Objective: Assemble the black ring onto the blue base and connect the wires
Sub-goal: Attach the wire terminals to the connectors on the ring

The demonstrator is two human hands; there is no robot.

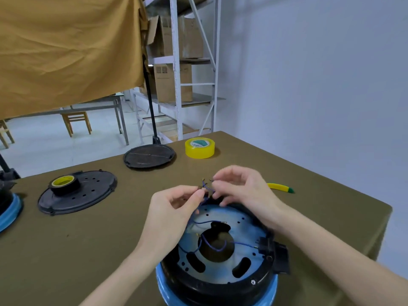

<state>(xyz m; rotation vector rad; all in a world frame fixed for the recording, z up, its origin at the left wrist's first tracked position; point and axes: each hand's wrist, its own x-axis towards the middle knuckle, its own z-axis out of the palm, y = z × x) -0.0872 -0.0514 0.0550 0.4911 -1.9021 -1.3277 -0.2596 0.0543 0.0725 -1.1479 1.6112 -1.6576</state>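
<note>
The tabletop (110, 250) carries the blue base (270, 290) at its near edge, with the black ring (220, 286) already seated on it; both look rigid and heavy enough to stay put unheld. Above the ring's far rim, the left hand (170, 217) pinches one blue wire (204, 189) end and the right hand (238, 191) pinches another, fingers curled close. The wires (215, 247) are thin, limp and springy, best held just behind their small metal terminals, which likely bend easily. Open room lies left and beyond; the tabletop's right edge runs near the right forearm, with a yellow tape roll (199, 147) well apart.
</note>
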